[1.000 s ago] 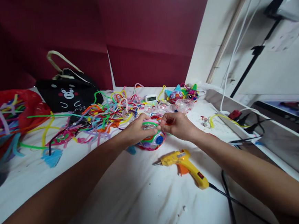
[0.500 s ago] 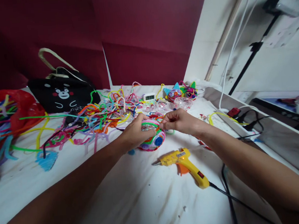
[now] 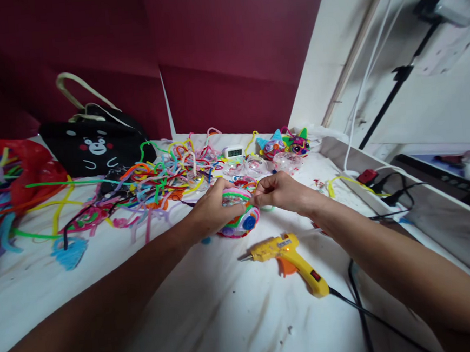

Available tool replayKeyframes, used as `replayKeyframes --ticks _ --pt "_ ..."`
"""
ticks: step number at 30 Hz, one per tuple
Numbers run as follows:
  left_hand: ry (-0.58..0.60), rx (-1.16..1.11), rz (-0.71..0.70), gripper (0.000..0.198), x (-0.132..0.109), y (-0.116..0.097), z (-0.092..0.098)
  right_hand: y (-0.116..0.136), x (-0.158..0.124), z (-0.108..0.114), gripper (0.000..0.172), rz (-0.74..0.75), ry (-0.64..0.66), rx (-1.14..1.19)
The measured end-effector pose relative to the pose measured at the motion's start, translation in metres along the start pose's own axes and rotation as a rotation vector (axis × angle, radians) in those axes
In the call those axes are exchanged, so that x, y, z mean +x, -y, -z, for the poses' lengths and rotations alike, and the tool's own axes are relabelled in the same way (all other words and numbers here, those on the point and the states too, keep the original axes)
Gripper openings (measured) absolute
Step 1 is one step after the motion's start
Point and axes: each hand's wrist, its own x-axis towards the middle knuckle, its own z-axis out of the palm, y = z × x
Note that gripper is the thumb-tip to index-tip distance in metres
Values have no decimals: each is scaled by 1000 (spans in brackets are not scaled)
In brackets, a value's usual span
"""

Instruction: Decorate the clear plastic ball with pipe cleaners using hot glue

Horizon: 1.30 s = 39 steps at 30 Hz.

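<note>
A round ball [image 3: 239, 227] covered in coloured pipe cleaners, with a blue disc on its near side, rests on the white table. My left hand [image 3: 217, 207] is closed around its left side, the thumb lying across the front. At the ball's upper right, my right hand [image 3: 279, 193] pinches with thumb and forefinger; what sits between the fingertips is too small to make out. A yellow glue gun [image 3: 283, 248] with an orange trigger lies nearer to me, its nozzle pointing left.
Tangled pipe cleaners [image 3: 165, 173] spread behind and left, by a black bag [image 3: 94, 146] and a red plastic bag [image 3: 34, 167]. Clear plastic domes [image 3: 256, 166], a small digital timer [image 3: 233, 152] and two cat-eared figures [image 3: 272, 145] stand behind. A power strip [image 3: 377, 200] lies right.
Both hands stay at the ball, with only a slight shift of the right hand's fingers. The view has moved very slightly.
</note>
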Motion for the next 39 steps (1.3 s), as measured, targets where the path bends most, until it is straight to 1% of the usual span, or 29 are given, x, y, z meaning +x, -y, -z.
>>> replayKeyframes --ticks 6,12,14,17,21,26,31,34,39 --pt "-6 -24 4 48 -2 -3 1 3 1 -1 16 -15 -5 12" --pt "-4 -54 -13 48 -4 -3 2 0 2 0 17 -20 -6 18" --pt "22 -130 -15 45 -4 -2 3 -3 3 0 18 -14 -3 20" --pt "74 -275 32 39 -4 1 6 -5 7 2 20 -2 2 24" --pt "67 -323 72 38 -2 3 10 -5 13 7 22 9 18 16" --pt "63 -376 88 43 4 10 11 -4 20 18 18 27 76 -20" --pt "47 -349 113 42 5 4 15 -12 27 28 20 54 126 -41" --pt "41 -323 78 39 5 0 17 -20 32 33 22 75 140 -54" --pt "34 -323 -3 37 12 5 13 -25 38 36 24 106 165 -78"
